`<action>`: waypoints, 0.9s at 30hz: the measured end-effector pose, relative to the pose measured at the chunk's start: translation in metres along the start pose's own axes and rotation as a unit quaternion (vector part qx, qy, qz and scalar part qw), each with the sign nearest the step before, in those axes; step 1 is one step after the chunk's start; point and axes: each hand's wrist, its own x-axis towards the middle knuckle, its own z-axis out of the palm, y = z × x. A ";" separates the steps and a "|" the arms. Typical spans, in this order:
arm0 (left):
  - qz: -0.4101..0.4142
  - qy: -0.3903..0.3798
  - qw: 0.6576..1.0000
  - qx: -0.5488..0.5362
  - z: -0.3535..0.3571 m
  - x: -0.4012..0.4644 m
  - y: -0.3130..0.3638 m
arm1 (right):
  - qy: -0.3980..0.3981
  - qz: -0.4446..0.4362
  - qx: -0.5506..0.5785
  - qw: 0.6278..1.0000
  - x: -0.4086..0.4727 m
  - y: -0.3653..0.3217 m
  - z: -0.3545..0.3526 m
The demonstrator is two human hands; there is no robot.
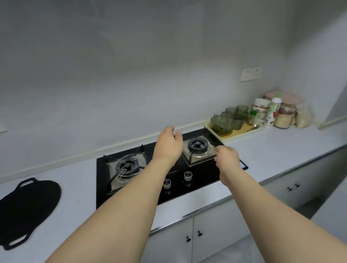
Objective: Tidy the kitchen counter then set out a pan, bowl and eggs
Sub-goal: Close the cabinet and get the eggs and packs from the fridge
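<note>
My left hand [168, 144] hovers over the black gas hob [184, 193], just left of the right burner [197, 145], fingers loosely curled with nothing in them. My right hand [228, 157] is at the burner's right side. Its bent fingertips rest at the corner of the square metal liner [197, 158] around the burner; whether they grip it I cannot tell. A flat black two-handled pan or mat [18, 212] lies on the white counter at the far left. Green glass bowls [221, 123] and cups sit on a cream tray [239, 134] right of the hob.
Jars, a white bottle [273, 110] and bagged grains stand in the back right corner. The left burner [126, 168] has a foil liner, and two knobs [167, 183] sit at the hob's front. White cabinet doors [218, 236] run below the counter edge. Wall sockets are at left and right.
</note>
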 end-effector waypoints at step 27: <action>0.306 0.079 0.949 0.009 0.166 0.064 0.391 | 0.123 -0.276 -0.051 0.952 0.107 -0.297 -0.290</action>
